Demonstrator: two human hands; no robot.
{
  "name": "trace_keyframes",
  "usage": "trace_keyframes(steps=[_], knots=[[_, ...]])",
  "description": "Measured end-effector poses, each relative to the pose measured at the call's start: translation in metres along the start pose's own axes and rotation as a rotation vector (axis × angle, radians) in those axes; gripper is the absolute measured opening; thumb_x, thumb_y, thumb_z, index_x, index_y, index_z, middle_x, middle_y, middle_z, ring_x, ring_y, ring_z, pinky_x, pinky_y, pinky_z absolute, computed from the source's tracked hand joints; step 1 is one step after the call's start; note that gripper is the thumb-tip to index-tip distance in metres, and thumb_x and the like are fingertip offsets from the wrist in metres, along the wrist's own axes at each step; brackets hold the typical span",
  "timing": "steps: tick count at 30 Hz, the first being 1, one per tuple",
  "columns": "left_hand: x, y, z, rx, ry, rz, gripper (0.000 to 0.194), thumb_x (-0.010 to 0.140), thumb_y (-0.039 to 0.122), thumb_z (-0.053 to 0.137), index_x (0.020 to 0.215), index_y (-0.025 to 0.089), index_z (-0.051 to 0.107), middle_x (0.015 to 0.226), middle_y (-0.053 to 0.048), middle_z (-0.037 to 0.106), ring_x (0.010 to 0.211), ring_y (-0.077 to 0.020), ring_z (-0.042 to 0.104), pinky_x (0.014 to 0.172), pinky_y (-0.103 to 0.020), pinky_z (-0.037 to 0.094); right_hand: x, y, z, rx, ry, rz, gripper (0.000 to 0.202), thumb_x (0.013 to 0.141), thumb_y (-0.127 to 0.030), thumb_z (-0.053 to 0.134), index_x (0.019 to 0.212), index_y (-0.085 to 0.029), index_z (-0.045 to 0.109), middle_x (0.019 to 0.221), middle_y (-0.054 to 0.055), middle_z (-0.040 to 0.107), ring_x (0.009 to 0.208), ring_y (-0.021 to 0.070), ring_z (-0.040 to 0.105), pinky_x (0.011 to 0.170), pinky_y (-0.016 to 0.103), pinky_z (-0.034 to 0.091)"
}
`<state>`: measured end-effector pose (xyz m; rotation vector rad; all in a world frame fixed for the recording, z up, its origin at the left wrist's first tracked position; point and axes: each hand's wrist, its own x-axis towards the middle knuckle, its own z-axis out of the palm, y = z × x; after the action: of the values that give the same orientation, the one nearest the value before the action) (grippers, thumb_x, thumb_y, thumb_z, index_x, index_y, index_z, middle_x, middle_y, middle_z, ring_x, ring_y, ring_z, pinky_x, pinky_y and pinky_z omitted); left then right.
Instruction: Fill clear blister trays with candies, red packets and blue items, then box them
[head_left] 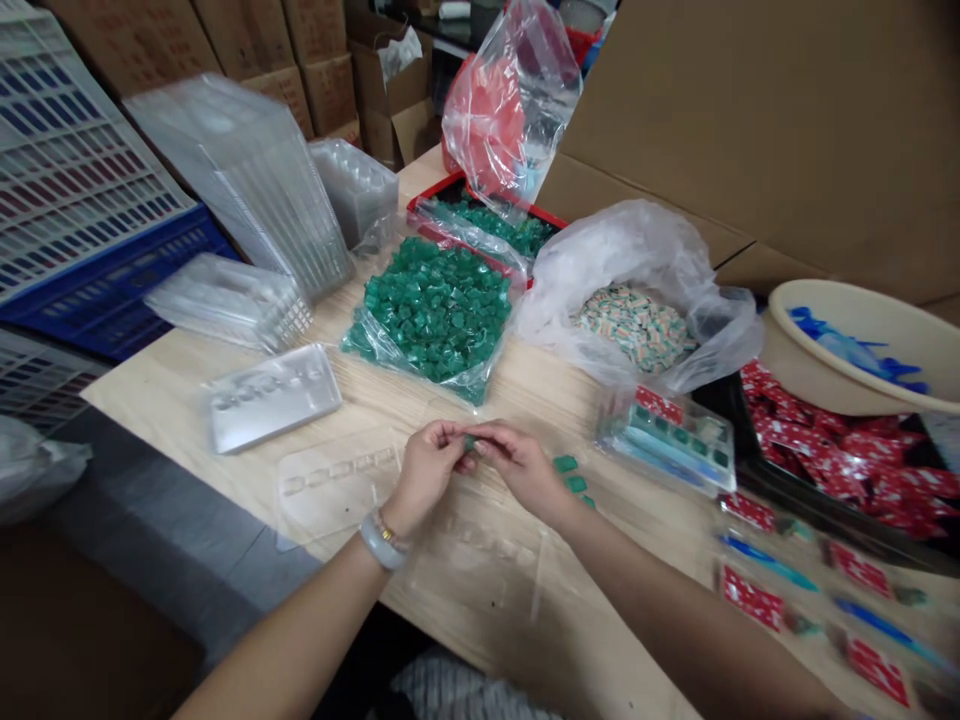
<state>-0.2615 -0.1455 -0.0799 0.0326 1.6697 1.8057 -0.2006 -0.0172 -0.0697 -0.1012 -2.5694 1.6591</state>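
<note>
My left hand (429, 464) and my right hand (519, 462) meet over the table, their fingertips pinched together on a small green plastic piece (470, 443). Fingers hide most of that piece. Just right of my right hand, a few loose green pieces (576, 484) lie in a short row. Under and in front of my wrists is a clear plastic tray (480, 560) with moulded hollows. Another clear tray (337, 480) lies left of my left hand. Beyond my hands, a heap of green pieces (439, 310) fills an opened clear bag.
Stacked clear trays (247, 190) stand at the back left. A plastic bag (637, 320) of small striped pieces lies right of the green heap. Filled clear cases (671, 440), red packets (847, 450) and a beige basin (862, 350) with blue items are on the right.
</note>
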Motion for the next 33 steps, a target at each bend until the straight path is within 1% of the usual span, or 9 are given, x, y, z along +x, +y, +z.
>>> trace_keyframes(steps=[3,7,13,16,20,22,27,30,33], knots=[[0.002,-0.002,-0.001,0.136,-0.039,0.058,0.019,0.074,0.03,0.05,0.064,0.014,0.055,0.051,0.002,0.053,0.044,-0.0087,0.05,0.044,-0.019,0.039,0.003,0.004,0.005,0.073,0.095,0.07,0.02,0.077,-0.023,0.051,0.094,-0.02,0.062,0.088,0.004,0.06,0.083,0.0143,0.057,0.074,0.029,0.046],[0.003,-0.001,-0.007,0.161,-0.094,0.113,0.023,0.078,0.033,0.045,0.073,0.014,0.058,0.061,-0.001,0.057,0.051,-0.0106,0.053,0.051,-0.022,0.043,0.008,0.006,0.004,0.005,0.136,0.093,0.018,0.075,-0.021,0.05,0.088,-0.019,0.063,0.082,0.004,0.059,0.078,0.0137,0.056,0.071,0.028,0.046],[0.007,0.001,-0.023,0.078,0.077,0.106,0.028,0.078,0.035,0.044,0.09,0.012,0.056,0.073,-0.004,0.06,0.059,-0.0117,0.057,0.058,-0.025,0.048,0.008,0.01,-0.003,-0.211,0.157,0.09,0.022,0.075,-0.017,0.047,0.094,-0.017,0.06,0.08,0.004,0.056,0.068,0.0118,0.054,0.064,0.025,0.045],[0.009,-0.004,-0.028,0.126,0.097,0.093,0.027,0.078,0.032,0.045,0.09,0.012,0.057,0.075,-0.005,0.061,0.063,-0.0126,0.058,0.061,-0.027,0.049,0.009,0.012,-0.004,-0.371,0.078,0.025,0.022,0.075,-0.012,0.046,0.092,-0.016,0.059,0.084,0.005,0.056,0.072,0.0125,0.054,0.067,0.026,0.045],[0.011,-0.011,-0.029,0.261,0.053,0.087,0.023,0.078,0.029,0.046,0.089,0.013,0.06,0.079,-0.007,0.064,0.069,-0.0152,0.061,0.067,-0.029,0.05,0.016,0.008,-0.003,-0.527,-0.174,-0.109,0.026,0.074,-0.004,0.043,0.089,-0.016,0.06,0.087,0.007,0.057,0.085,0.0159,0.052,0.076,0.029,0.044],[0.013,-0.014,-0.029,0.302,0.052,0.099,0.024,0.078,0.028,0.045,0.091,0.013,0.06,0.081,-0.008,0.065,0.071,-0.0158,0.062,0.07,-0.03,0.049,0.02,0.006,-0.001,-0.578,-0.261,-0.147,0.026,0.076,-0.005,0.042,0.09,-0.016,0.061,0.087,0.007,0.057,0.086,0.0164,0.051,0.078,0.029,0.044],[0.011,-0.017,-0.028,0.383,0.065,0.125,0.027,0.077,0.028,0.046,0.094,0.013,0.06,0.084,-0.009,0.066,0.075,-0.0172,0.062,0.072,-0.032,0.049,0.02,0.004,0.01,-0.768,-0.292,-0.133,0.022,0.079,-0.007,0.044,0.09,-0.015,0.062,0.085,0.008,0.06,0.083,0.0186,0.052,0.078,0.032,0.044],[0.01,-0.001,-0.031,0.373,0.058,0.163,0.023,0.07,0.024,0.053,0.089,0.014,0.062,0.082,-0.007,0.067,0.073,-0.0168,0.061,0.068,-0.029,0.049,0.014,0.001,0.011,-0.811,-0.233,-0.076,0.028,0.075,-0.01,0.052,0.102,-0.016,0.057,0.092,0.009,0.06,0.086,0.0209,0.053,0.077,0.033,0.046],[0.025,0.042,-0.038,0.353,0.023,0.239,0.018,0.067,0.025,0.057,0.081,0.015,0.063,0.067,-0.002,0.065,0.059,-0.0137,0.059,0.056,-0.024,0.047,0.02,-0.008,-0.01,-0.752,-0.107,-0.11,0.04,0.074,-0.021,0.057,0.114,-0.018,0.05,0.101,0.01,0.059,0.09,0.0224,0.053,0.076,0.034,0.047]])
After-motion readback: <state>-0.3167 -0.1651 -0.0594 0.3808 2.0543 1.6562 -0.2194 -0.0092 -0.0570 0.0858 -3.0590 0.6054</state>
